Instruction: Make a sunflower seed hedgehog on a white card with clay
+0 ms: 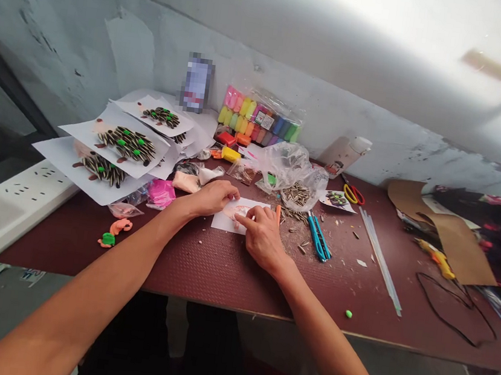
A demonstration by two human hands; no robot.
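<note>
A small white paper card [218, 221] lies on the table before me, with a flat patch of pale pink modelling clay [231, 209] on it. My left hand [213, 197] is at the card's upper left edge, its fingers closed in a pinch; what they hold, if anything, is too small to make out. My right hand [264, 238] rests over the card's right side. Its index finger stretches out onto the clay, and the other fingers are partly bent with nothing seen in them. An orange stick-like tool [278, 215] shows just beyond the right hand.
Left stand stacked paper hedgehogs with seed spines [128, 145] and a power strip [15, 207]. Sunflower seeds [296, 194] spill from a plastic bag near a teal utility knife [318, 238]. Behind are clay packs [259, 118]; right, glue sticks [381, 261] and a yellow glue gun [438, 259].
</note>
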